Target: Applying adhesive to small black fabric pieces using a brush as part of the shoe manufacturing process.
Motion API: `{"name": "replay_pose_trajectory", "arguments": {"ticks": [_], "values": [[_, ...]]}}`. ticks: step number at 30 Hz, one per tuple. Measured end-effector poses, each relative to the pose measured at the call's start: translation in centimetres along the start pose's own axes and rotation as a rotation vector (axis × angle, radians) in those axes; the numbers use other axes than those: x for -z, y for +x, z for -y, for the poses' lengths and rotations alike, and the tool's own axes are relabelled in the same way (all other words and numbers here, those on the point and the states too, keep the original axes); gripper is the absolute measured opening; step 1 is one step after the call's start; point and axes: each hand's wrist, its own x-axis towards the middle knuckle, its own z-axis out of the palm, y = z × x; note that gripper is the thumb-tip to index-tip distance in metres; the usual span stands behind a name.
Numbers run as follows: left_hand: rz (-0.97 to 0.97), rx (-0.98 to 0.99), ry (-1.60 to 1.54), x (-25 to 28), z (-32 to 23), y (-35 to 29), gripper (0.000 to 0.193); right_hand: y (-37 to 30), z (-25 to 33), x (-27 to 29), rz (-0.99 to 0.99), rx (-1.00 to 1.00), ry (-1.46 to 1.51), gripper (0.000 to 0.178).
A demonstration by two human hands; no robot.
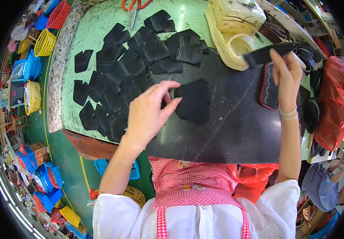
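A black cut piece (194,101), likely fabric or leather, lies flat on the dark slab in front of me. My left hand (152,105) pinches its left edge between thumb and index finger. Raised over the right side of the slab, my right hand (285,73) grips a dark, flat, elongated thing (265,55); motion blur hides its exact kind. Its left end is close to the opening of a yellowish glue-crusted container (241,44). Many similar black pieces (132,63) lie overlapping on the green tabletop to the left, some with greyish brushed-looking edges.
Red-handled scissors (133,14) lie at the far edge. A red-rimmed phone-like object (269,87) rests on the slab's right. Beyond it are black shoe-like parts (312,111) and a red plastic bag (335,103). Baskets (32,97) stand on the left; another person (323,183) sits at right.
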Motion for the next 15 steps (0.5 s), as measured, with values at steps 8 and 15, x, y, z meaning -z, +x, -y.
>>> {"name": "replay_pose_trajectory", "arguments": {"ticks": [8, 15], "values": [[0.017, -0.004, 0.119, -0.7, -0.2, 0.3, 0.027, -5.7, 0.8, -6.8, 0.388, 0.227, -0.215, 0.014], [0.008, 0.02, 0.166, -0.2, -0.2, 0.4, 0.024, -5.8, 0.8, -6.0, 0.4, 0.393, -0.3, 0.018]]}}
